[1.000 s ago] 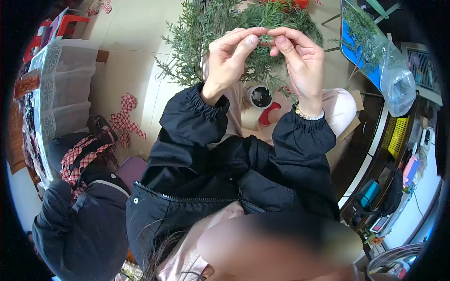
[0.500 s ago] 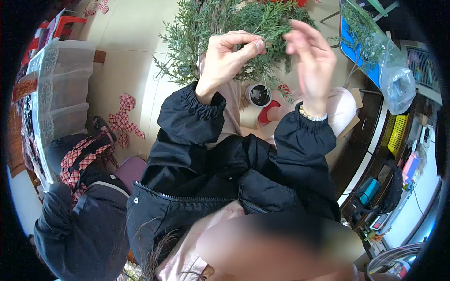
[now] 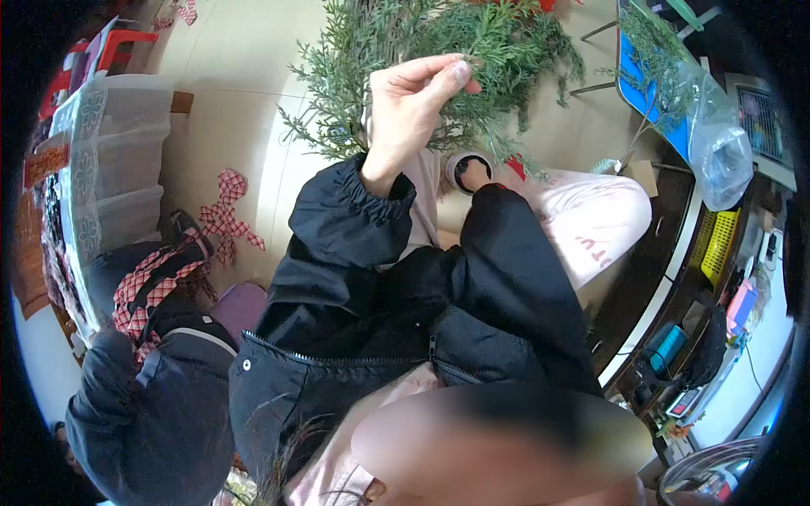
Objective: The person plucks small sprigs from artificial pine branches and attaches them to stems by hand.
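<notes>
At the top centre my left hand (image 3: pixel 409 105) pinches a green sprig (image 3: pixel 485 52) between thumb and fingers, in front of a heap of evergreen branches (image 3: pixel 337 76). My right hand (image 3: pixel 474 174) reaches down into a white tub (image 3: pixel 452 171) with dark contents, between my legs. Its fingers are hidden inside the tub, so what they hold does not show. Beside the tub lies something red (image 3: pixel 515 165).
A co-worker in dark clothes (image 3: pixel 160 422) sits at lower left, near a lace-covered table (image 3: pixel 126 160). A checked ribbon bow (image 3: pixel 224 218) lies on the floor. Right: a blue board (image 3: pixel 637 80), a plastic bag (image 3: pixel 717 160), a yellow basket (image 3: pixel 719 244).
My right hand has left the sprig, swung away to the right, then dropped down into the white tub. My left hand stays near the branches, still pinching the sprig.
</notes>
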A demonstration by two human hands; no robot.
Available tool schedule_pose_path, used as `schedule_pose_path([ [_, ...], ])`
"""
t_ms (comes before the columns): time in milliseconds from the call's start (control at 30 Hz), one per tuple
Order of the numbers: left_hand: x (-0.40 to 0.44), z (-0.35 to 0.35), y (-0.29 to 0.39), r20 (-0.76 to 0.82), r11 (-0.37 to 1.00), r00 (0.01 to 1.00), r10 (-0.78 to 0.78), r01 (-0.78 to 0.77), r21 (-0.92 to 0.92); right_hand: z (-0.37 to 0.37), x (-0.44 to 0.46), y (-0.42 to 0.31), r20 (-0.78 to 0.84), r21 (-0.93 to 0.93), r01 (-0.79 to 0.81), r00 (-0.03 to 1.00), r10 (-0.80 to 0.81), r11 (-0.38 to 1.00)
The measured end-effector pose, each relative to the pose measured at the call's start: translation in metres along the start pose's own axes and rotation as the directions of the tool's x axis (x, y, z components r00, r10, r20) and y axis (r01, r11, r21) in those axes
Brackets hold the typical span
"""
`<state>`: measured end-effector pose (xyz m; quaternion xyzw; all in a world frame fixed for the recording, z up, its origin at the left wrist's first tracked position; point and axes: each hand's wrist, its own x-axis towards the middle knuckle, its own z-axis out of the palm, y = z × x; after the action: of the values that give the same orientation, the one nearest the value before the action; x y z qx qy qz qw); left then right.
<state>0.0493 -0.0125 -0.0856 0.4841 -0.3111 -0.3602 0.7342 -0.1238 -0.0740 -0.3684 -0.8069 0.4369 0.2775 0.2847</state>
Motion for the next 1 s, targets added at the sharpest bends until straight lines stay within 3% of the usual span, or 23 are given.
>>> schedule_pose_path([
  [200, 0.000, -0.002, -0.005, -0.017, 0.990, 1.000, -0.025, 0.022, -0.139, 0.008, 0.011, -0.009, 0.039, -0.150, -0.068, 0.996, 0.074, 0.986],
  [467, 0.003, -0.001, -0.006, -0.036, 0.996, 0.999, -0.017, 0.014, -0.091, -0.001, 0.002, -0.007, 0.039, -0.175, -0.076, 0.996, 0.083, 0.982],
  [667, 0.000, -0.003, -0.008, -0.010, 0.996, 1.000, -0.003, 0.002, -0.088, -0.017, -0.021, -0.002, -0.009, -0.084, -0.070, 0.998, 0.069, 0.994],
  [767, 0.000, -0.003, -0.007, -0.027, 0.997, 1.000, 0.008, -0.010, -0.078, -0.034, -0.049, 0.001, -0.112, 0.108, -0.090, 0.988, 0.102, 0.990],
  [800, 0.000, -0.002, -0.007, -0.024, 0.997, 1.000, 0.015, -0.017, -0.079, -0.036, -0.058, 0.009, -0.228, 0.280, -0.103, 0.958, 0.171, 0.954],
  [867, -0.001, -0.002, -0.007, -0.027, 0.997, 0.999, 0.023, -0.025, -0.075, -0.046, -0.072, 0.032, -0.472, 0.403, 0.012, 0.860, 0.197, 0.915],
  [900, -0.001, -0.003, -0.008, -0.032, 0.997, 0.999, 0.026, -0.029, -0.071, -0.042, -0.072, 0.050, -0.594, 0.529, 0.106, 0.755, 0.278, 0.842],
  [933, -0.002, -0.004, -0.007, -0.025, 0.998, 0.999, 0.042, -0.043, -0.052, -0.116, -0.136, 0.006, -0.556, 0.650, 0.153, 0.764, 0.328, 0.745],
  [967, -0.002, -0.004, -0.007, -0.015, 0.998, 0.998, 0.053, -0.053, -0.034, -0.132, -0.149, 0.010, -0.493, 0.835, 0.320, 0.795, 0.352, 0.448],
  [1000, -0.002, -0.003, -0.007, 0.000, 0.998, 0.998, 0.064, -0.063, -0.019, -0.161, -0.177, -0.010, -0.596, 0.801, 0.538, 0.755, 0.272, 0.262],
])
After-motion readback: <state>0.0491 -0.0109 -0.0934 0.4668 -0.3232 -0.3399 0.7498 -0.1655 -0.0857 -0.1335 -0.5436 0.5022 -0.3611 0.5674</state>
